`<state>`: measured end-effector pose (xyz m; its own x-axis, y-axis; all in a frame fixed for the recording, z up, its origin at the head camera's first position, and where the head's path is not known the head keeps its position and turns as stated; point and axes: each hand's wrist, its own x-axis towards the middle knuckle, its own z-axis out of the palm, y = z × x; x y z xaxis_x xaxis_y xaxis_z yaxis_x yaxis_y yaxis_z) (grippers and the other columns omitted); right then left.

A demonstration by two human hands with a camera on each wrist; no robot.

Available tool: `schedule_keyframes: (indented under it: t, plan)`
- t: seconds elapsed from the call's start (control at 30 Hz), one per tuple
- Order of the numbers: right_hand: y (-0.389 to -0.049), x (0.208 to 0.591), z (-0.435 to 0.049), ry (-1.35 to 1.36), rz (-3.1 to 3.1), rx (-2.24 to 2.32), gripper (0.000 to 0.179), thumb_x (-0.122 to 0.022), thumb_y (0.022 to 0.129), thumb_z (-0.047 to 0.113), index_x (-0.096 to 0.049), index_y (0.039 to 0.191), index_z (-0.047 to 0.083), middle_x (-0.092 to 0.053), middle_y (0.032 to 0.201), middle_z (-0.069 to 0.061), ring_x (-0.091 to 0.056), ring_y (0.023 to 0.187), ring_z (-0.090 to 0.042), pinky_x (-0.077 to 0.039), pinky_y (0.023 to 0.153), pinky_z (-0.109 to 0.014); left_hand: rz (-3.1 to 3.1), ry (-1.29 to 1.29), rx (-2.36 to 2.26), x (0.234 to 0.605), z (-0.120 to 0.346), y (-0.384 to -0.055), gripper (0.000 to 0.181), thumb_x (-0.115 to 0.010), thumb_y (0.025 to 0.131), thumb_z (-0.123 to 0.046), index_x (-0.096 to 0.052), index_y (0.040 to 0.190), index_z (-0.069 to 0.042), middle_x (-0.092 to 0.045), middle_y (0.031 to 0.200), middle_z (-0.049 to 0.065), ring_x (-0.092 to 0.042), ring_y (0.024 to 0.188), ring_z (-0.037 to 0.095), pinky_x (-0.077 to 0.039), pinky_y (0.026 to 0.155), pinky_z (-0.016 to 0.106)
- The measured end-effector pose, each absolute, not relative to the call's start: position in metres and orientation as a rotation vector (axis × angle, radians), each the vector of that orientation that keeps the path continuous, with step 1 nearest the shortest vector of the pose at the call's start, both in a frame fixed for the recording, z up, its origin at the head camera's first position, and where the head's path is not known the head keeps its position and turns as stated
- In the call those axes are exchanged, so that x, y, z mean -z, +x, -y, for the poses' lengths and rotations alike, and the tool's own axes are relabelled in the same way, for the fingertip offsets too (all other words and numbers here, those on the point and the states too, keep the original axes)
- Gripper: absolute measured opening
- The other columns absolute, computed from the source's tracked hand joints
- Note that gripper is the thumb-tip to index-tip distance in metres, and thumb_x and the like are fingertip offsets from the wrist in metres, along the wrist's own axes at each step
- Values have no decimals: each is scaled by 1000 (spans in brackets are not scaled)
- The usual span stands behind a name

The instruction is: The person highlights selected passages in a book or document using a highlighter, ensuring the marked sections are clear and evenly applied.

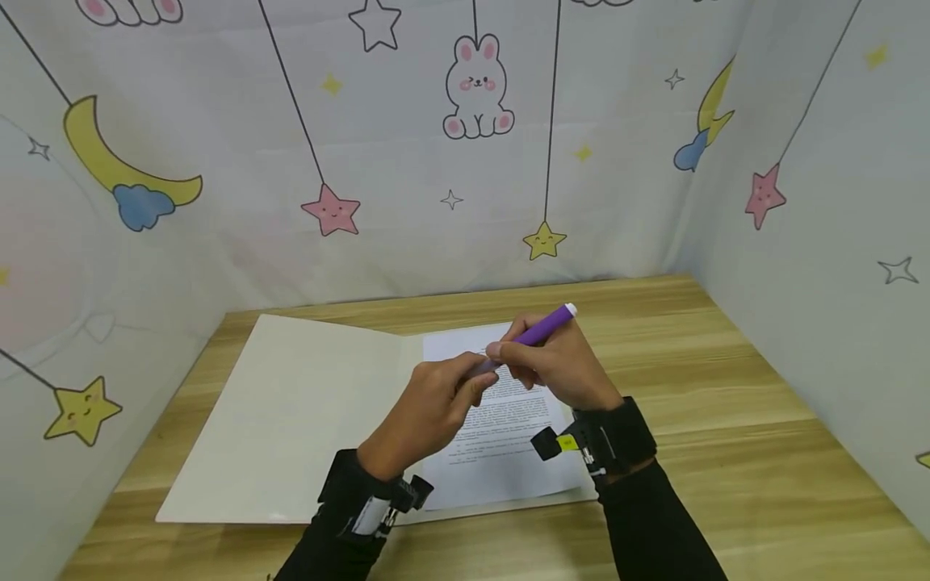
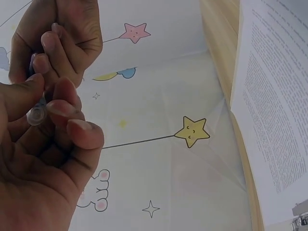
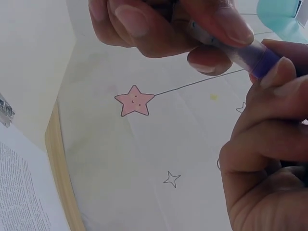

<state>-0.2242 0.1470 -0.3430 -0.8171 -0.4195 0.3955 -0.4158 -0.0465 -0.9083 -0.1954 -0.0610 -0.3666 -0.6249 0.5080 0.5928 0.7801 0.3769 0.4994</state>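
Observation:
Over the printed sheet, a purple marker [image 1: 548,324] with a white end is held slanted between both hands. The right hand [image 1: 570,367] grips its purple barrel, which points up and to the right. At the other end, the left hand [image 1: 432,403] pinches the translucent cap [image 3: 244,54] between thumb and fingers. In the right wrist view the cap meets the purple barrel right beside the right fingertips. The cap's round clear end [image 2: 36,115] pokes out of the left fingers in the left wrist view. Below lies the printed sheet [image 1: 501,472], partly hidden by the hands.
An open white folder [image 1: 283,420] lies flat on the wooden table [image 1: 734,395], the sheet on its right side. A metal clip [image 3: 6,111] shows at the folder in the right wrist view. Patterned cloth walls [image 1: 407,145] enclose the table at the back and sides.

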Motion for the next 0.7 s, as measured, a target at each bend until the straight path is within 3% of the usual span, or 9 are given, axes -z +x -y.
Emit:
schedule_keyframes:
  t: [0.7]
  plan:
    - [-219, 340, -138, -778, -2142, 2156, 21, -74, 89, 3, -61, 75, -6, -50, 61, -15, -45, 48, -19, -38, 43, -26, 2303, -1094, 1083, 365, 61, -195, 10, -59, 103, -13, -65, 105, -5, -49, 71, -7, -46, 59, 6, -43, 53, 23]
